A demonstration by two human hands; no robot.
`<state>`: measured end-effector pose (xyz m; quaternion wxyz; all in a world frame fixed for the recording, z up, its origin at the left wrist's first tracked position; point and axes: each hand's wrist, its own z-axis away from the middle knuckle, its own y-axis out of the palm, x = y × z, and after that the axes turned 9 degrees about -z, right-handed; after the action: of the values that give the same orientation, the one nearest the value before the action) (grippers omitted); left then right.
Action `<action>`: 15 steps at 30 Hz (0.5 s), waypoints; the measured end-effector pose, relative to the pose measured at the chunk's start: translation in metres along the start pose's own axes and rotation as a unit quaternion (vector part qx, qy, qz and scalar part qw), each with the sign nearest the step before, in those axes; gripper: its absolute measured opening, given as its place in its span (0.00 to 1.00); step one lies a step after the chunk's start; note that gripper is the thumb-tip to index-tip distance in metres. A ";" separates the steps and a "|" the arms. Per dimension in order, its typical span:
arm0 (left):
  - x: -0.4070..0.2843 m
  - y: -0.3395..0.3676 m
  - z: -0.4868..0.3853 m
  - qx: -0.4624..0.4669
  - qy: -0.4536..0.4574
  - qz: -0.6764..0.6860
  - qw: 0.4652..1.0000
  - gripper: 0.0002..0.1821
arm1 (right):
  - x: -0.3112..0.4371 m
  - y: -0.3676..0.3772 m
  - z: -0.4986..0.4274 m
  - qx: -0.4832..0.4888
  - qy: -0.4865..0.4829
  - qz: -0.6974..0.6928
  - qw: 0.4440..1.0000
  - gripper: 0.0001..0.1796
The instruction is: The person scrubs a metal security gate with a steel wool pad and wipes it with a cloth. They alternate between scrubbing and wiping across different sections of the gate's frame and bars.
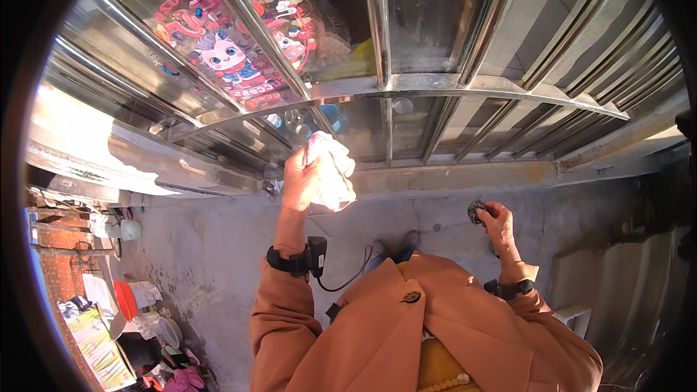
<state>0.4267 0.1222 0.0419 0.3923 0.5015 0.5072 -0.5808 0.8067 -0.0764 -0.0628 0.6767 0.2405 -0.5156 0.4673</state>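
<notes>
A crumpled pale cloth [331, 177], brightly sunlit, is bunched in my left hand [300, 178]. That hand is raised before the lower part of a barred window; whether the cloth touches a bar or the sill is hard to tell. Lower and to the right, my right hand [496, 222] pinches a dark round scouring pad [475, 212], apparently of metal wire, away from the window. Shiny metal bars [383, 27] run down in front of the glass, joined by a flat metal crossbar [419, 83]. Below them lies the window sill [446, 177].
A colourful cartoon sticker [226, 60] bearing writing is on the glass. Behind the lower pane stands something blue [330, 117]. Concrete ground [218, 261] lies below. To the left are a red basin [125, 300], a pale bucket [130, 230] and a patterned cloth [101, 345].
</notes>
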 end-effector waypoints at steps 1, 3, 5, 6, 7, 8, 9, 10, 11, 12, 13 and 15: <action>-0.007 0.001 0.001 -0.026 -0.036 0.093 0.995 0.14 | 0.000 0.003 0.002 -0.001 -0.005 0.006 1.000 0.15; -0.023 0.002 0.001 -0.017 -0.024 0.123 0.992 0.16 | -0.001 0.008 0.005 -0.002 -0.008 0.006 1.000 0.15; -0.040 0.003 0.001 -0.002 0.006 0.176 0.984 0.18 | 0.000 0.012 0.009 -0.009 -0.019 0.016 1.000 0.15; -0.047 0.003 -0.002 0.009 0.005 0.226 0.974 0.21 | 0.001 0.014 0.011 -0.012 -0.023 0.020 0.999 0.15; -0.052 0.003 -0.005 0.018 -0.013 0.247 0.969 0.22 | 0.002 0.016 0.013 -0.013 -0.016 0.023 1.000 0.15; -0.055 0.003 -0.008 0.041 -0.004 0.285 0.958 0.23 | 0.003 0.017 0.015 -0.014 -0.010 0.027 0.999 0.15; -0.056 0.002 -0.010 0.065 0.015 0.326 0.943 0.24 | 0.004 0.018 0.017 -0.015 -0.004 0.023 1.000 0.15; -0.056 0.002 -0.012 0.055 0.000 0.329 0.943 0.25 | 0.005 0.020 0.020 -0.021 0.000 0.030 0.999 0.14; -0.054 0.001 -0.013 0.065 0.007 0.327 0.943 0.26 | 0.006 0.021 0.022 -0.026 0.005 0.030 0.999 0.14; -0.051 -0.001 -0.013 0.076 0.015 0.325 0.943 0.26 | 0.007 0.022 0.025 -0.032 0.013 0.026 0.999 0.14; -0.048 -0.002 -0.012 0.086 0.020 0.323 0.942 0.27 | 0.008 0.023 0.028 -0.038 0.003 0.022 0.999 0.14; -0.043 -0.005 -0.010 0.062 0.027 0.333 0.940 0.24 | 0.007 0.025 0.033 -0.049 0.001 0.017 0.999 0.14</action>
<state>0.4322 0.1302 0.0852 0.5176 0.6806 0.2841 -0.4338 0.7692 -0.0887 -0.0485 0.6801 0.1981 -0.5413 0.4529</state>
